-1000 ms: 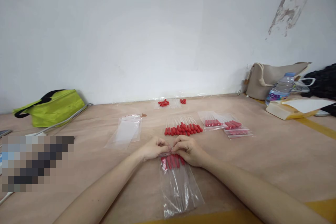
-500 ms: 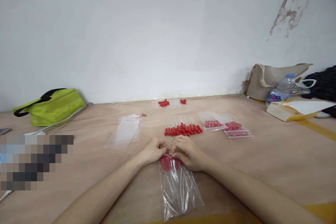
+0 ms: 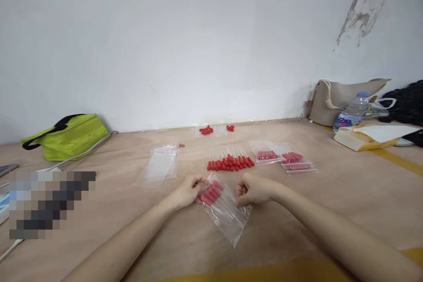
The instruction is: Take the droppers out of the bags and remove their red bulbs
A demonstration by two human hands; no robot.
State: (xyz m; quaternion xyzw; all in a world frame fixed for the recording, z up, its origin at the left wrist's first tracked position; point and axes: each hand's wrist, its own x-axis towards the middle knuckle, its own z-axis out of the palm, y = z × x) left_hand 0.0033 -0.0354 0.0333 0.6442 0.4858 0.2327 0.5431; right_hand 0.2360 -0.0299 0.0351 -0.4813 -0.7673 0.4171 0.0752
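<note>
My left hand [image 3: 188,190] is closed on the top edge of a clear zip bag [image 3: 228,216] that holds several red-bulbed droppers [image 3: 210,193]. The bag lies slanted on the table, its bottom corner pointing toward me. My right hand [image 3: 253,189] is curled loosely just right of the bag, its fingers by the bag's upper right edge; I cannot make out a grip there. Beyond my hands lies a loose row of red-bulbed droppers [image 3: 231,161].
Filled bags [image 3: 284,157] lie to the right of the loose row, empty clear bags [image 3: 160,165] to the left. Red bulbs [image 3: 206,130] sit near the wall. A green bag [image 3: 68,136] is far left; a beige bag [image 3: 343,99], water bottle [image 3: 352,111] and papers [image 3: 373,136] far right.
Both hands were pinched together at the bag's top edge. Now the right hand has come away to the right, and the left hand has turned the bag so that it lies slanted.
</note>
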